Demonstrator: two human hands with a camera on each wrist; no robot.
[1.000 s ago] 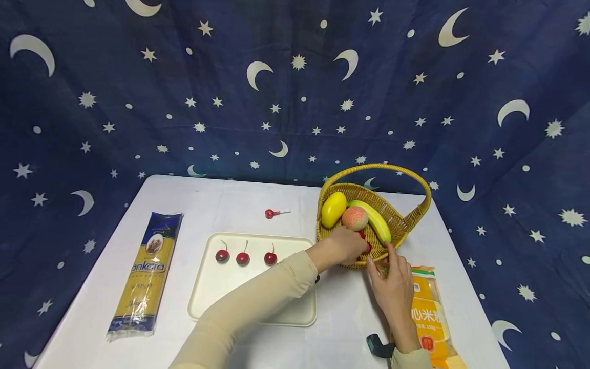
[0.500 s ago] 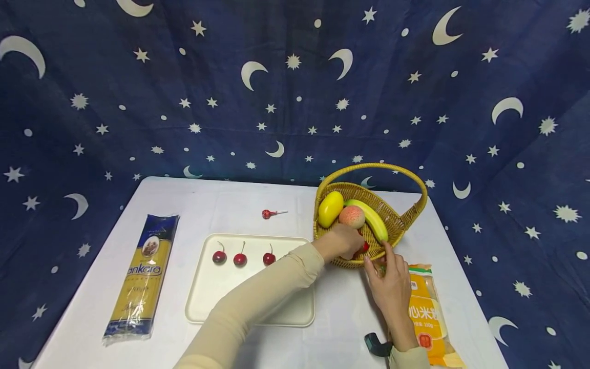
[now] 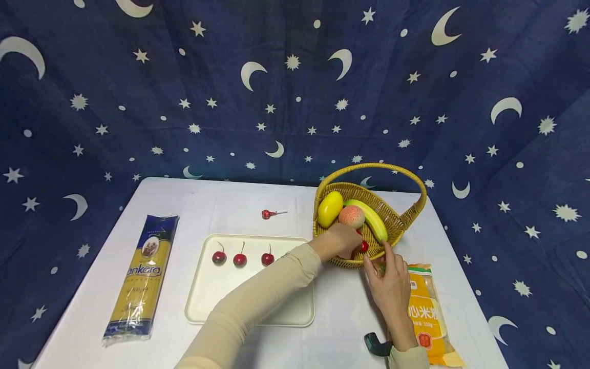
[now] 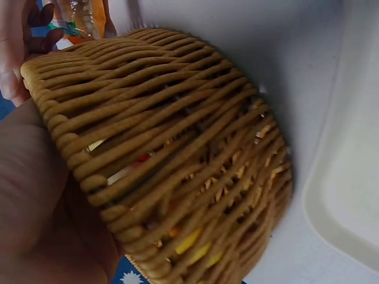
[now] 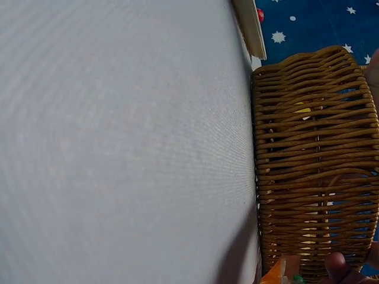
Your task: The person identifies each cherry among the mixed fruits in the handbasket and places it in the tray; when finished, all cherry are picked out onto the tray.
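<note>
Soft, even light brightens the white table [image 3: 341, 307] in the head view, while the star-patterned curtain [image 3: 295, 87] behind looks darker. Small highlights glare off the plastic pasta packet [image 3: 140, 279]. The left wrist view is dimmer, its close-up left hand [image 4: 41, 201] shaded and slightly blurred. In the right wrist view, the tablecloth looks grey and soft, with a dark shadow beside the basket [image 5: 317, 154].

A starry navy curtain [image 3: 295, 82] hangs behind a white table [image 3: 341, 302].
Pale crescents [image 3: 347, 61] dot it, ten o'clock to two.
</note>
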